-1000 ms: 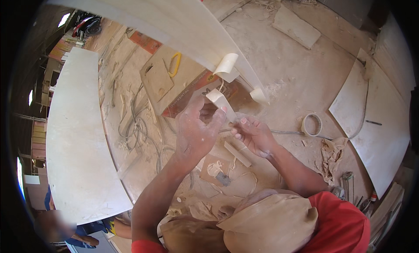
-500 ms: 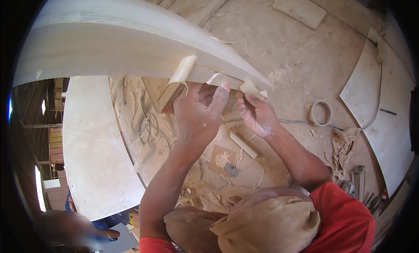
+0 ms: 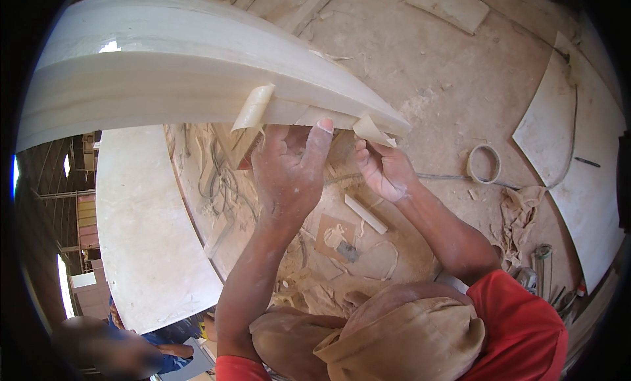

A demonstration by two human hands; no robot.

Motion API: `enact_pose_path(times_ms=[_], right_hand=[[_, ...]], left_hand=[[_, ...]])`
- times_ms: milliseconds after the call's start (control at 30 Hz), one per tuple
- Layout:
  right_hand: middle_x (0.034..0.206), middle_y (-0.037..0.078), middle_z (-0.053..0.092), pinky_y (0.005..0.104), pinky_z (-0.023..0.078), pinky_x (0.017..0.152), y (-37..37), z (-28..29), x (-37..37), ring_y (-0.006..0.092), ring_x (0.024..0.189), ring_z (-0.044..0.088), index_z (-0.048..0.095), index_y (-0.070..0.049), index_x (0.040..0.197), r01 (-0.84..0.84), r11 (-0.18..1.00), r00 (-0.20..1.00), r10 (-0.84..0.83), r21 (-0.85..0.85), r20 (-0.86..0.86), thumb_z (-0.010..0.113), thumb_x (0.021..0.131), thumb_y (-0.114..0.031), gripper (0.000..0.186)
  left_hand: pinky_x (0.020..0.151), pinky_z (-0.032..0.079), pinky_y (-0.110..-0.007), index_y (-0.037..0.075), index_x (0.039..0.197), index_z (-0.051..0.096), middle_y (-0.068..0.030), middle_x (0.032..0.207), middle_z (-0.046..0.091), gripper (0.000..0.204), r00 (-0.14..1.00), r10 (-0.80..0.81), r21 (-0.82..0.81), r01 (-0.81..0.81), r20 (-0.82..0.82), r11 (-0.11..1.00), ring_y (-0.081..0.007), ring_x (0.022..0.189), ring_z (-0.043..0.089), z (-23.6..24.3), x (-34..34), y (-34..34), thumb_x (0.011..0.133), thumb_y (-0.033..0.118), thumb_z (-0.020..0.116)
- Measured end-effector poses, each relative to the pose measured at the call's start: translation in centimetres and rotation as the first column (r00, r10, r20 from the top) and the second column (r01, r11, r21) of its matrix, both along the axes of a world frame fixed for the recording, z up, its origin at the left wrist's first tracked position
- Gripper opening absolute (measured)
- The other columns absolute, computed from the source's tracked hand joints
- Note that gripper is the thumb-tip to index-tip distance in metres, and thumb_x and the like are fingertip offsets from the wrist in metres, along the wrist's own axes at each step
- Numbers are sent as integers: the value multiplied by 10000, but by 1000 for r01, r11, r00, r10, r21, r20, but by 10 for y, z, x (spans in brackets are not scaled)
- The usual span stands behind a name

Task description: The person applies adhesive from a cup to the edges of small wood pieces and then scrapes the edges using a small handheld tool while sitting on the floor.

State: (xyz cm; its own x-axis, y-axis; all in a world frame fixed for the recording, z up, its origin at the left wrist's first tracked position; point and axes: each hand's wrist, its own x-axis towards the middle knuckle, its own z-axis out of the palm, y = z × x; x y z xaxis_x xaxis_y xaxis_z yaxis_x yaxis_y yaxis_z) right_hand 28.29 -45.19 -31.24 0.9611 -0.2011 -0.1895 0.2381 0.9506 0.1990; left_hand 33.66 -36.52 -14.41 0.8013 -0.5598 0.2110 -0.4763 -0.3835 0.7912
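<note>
Along the panel's lower edge: two pale tape strips hang from the long whitish curved panel (image 3: 177, 79), a curled strip (image 3: 253, 107) to the left and a folded strip (image 3: 371, 128) near the narrow right end.
Left hand (image 3: 289, 167): just below that edge, thumb raised apart from the bent fingers, its tip at the panel; the fingertips are partly hidden, so I cannot tell whether they grip anything.
Right hand (image 3: 386, 171): thumb and fingers drawn close together at the folded strip's lower end; whether they pinch it I cannot tell.
Cardboard carton (image 3: 244, 148): on the floor behind the left hand, mostly covered by hand and panel; its contents are out of sight.
Tape roll (image 3: 483, 164): on the dusty floor to the right, hollow core facing up, beside a dark cable (image 3: 434, 177).
Crumpled brown paper (image 3: 521, 213): right of the forearm, near a white board (image 3: 552, 118) bearing a dark pen-like stick (image 3: 587, 162).
Wooden strip (image 3: 365, 214): on the floor beneath the hands, near a brown square sheet (image 3: 327, 235) with pale scraps on it.
</note>
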Motion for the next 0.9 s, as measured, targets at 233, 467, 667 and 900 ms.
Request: enact_pose_path(times_ms=[233,467,667,900], right_hand=[[1027,127,589,258,567,699,1,1,2,178,837,628,461,13,1204,-3,999,1000,4,36,-29,529,958,-22,257],[1007,128,581,256,552,713,3,-3,1,176,823,611,460,16,1194,16,999,1000,-16,44,-7,529,956,-18,250],[989,114,576,255,540,718,5,-4,-1,168,808,586,469,3,1176,34,993,998,-40,114,53,523,952,-6,230],[995,121,581,260,541,726,5,-6,-2,172,824,587,475,12,1182,8,995,998,-15,103,62,516,948,11,237]], left_hand=[[773,511,-276,-41,1101,596,-117,957,700,314,998,63,-26,-63,8,998,-152,865,663,4,-7,-10,890,169,696],[748,505,-256,-34,1090,613,-96,941,694,296,995,92,-70,-94,-26,993,-115,842,641,1,-8,-15,882,154,707],[686,489,-239,-52,1008,636,-83,837,681,305,994,108,-110,-107,3,988,-100,753,622,2,-9,-16,875,207,727],[689,483,-235,-42,1016,640,-75,862,680,278,994,104,-122,-100,23,987,-93,754,612,-1,-8,-15,887,194,711]])
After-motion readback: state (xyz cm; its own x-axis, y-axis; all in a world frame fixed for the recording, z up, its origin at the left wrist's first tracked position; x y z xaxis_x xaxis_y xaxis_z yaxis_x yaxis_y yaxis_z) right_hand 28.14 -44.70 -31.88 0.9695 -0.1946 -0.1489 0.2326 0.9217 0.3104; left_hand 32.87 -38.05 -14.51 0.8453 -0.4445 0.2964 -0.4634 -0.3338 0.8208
